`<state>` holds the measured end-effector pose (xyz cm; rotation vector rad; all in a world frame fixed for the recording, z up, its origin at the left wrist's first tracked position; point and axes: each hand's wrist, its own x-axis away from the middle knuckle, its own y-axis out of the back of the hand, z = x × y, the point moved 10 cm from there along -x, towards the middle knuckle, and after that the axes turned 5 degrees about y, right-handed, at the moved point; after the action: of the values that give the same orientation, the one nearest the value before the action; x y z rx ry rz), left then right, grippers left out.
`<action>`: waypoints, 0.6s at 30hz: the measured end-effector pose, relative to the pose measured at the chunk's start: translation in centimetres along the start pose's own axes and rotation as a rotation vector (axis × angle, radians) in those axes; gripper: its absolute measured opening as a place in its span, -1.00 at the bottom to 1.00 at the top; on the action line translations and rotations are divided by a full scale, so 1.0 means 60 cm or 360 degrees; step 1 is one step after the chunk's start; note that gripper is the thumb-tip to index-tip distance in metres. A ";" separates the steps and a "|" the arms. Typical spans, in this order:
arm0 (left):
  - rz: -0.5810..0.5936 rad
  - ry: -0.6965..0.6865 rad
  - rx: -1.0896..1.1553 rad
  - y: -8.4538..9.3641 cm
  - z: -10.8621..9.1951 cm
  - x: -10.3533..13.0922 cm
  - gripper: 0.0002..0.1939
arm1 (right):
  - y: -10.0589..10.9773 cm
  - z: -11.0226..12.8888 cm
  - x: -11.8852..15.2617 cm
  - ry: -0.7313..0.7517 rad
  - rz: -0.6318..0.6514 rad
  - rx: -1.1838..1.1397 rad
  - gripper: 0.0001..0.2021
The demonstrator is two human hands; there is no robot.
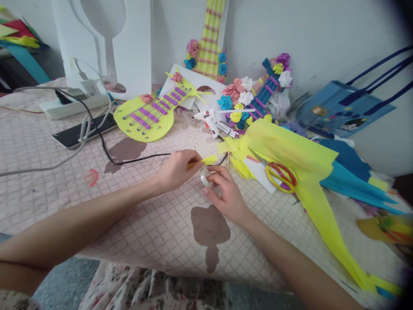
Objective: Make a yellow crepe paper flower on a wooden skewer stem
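My left hand (180, 170) is closed, pinching a narrow piece of yellow crepe paper (210, 160) that sticks out to the right of the fingertips. In my right hand (227, 196) is a small roll of clear tape (204, 176), gripped between thumb and fingers just below the yellow piece. The two hands nearly meet above the quilted tablecloth (155, 228). Right of them lie more yellow paper scraps (241, 167) and scissors (281, 176) with red and yellow handles, resting partly on a large yellow crepe sheet (290, 146).
Behind the hands are a glue gun (209, 122), a yellow paper guitar (148, 118) and a blue flowered guitar (263, 99). A phone (84, 130), power strip (74, 104) and a black cable (135, 160) occupy the left. A blue bag (348, 107) stands back right.
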<state>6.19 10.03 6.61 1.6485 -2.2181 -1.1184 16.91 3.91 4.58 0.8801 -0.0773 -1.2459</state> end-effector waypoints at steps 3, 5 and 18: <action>-0.0232 -0.0169 -0.0131 0.025 -0.009 -0.002 -0.92 | -0.003 -0.014 0.004 -0.0095 0.0010 -0.0035 -0.85; -0.0281 -0.0255 -0.0182 0.030 -0.013 -0.002 -0.94 | -0.004 -0.019 0.006 -0.0117 0.0004 -0.0019 -0.84; -0.0226 -0.0511 -0.0345 0.039 -0.049 0.004 -0.88 | 0.249 -0.140 0.028 -0.0543 -0.0317 0.0974 -0.85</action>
<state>5.90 8.69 10.11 1.6520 -2.0812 -1.7016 33.46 7.70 7.38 1.2067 -0.6866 -1.5839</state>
